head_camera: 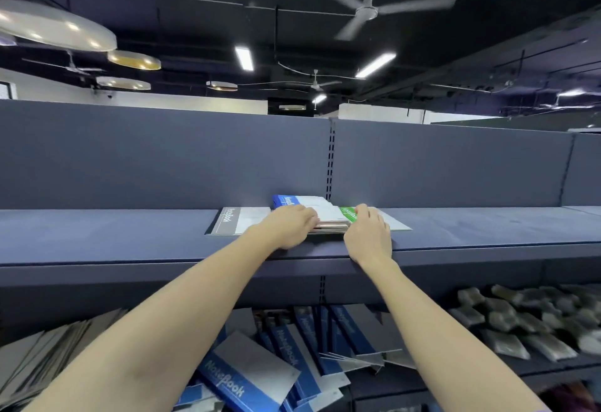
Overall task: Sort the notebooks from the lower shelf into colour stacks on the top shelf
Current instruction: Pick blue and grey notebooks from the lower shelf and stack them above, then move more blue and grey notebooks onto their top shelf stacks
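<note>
Left hand (291,228) grips the small stack (328,221) on the top shelf (130,236); right hand (369,232) curls on the green notebook (348,213). Thin, light, floppy, slick covers — likely best pinched at stack edges.

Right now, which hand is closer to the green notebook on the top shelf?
Right. The right hand lies on the green notebook, fingers over its green band. The left hand is further left, at the other side of the middle stack.
</note>
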Demonstrator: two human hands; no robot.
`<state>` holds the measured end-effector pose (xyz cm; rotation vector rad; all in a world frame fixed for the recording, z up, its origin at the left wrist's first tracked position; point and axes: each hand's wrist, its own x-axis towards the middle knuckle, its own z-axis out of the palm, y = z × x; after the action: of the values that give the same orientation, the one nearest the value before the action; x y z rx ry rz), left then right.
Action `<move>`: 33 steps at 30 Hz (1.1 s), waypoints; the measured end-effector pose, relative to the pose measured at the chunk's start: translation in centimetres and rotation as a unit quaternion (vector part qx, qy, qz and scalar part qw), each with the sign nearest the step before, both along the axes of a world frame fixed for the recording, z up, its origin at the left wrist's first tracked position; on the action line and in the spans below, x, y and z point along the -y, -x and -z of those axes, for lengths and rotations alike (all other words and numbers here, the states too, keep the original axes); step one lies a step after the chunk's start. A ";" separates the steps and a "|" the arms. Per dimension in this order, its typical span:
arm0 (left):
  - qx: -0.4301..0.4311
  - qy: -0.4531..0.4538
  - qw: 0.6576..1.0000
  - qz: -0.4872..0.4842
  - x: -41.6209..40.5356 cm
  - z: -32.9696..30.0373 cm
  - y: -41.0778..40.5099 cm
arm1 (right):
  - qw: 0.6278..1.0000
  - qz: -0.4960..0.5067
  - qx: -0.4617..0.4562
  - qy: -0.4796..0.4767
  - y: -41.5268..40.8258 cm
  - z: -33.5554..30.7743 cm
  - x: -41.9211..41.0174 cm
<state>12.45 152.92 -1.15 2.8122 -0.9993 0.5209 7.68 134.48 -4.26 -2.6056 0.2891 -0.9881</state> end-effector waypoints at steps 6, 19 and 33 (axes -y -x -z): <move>-0.019 -0.014 0.999 -0.040 0.3 -0.5 0.1 | 0.999 -0.024 -0.014 0.037 -0.1 0.2 0.1; 0.112 0.058 0.990 0.065 3.8 0.7 6.4 | 0.998 -0.001 0.025 0.060 5.1 3.0 1.0; -0.142 -0.043 0.985 0.091 -5.9 17.1 11.3 | 0.974 -0.029 -0.219 -0.044 13.4 17.7 -6.5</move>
<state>1.17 158.87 -18.29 2.7238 -1.2230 0.0551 -5.68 140.95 -21.92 -2.7063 0.3502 -0.3606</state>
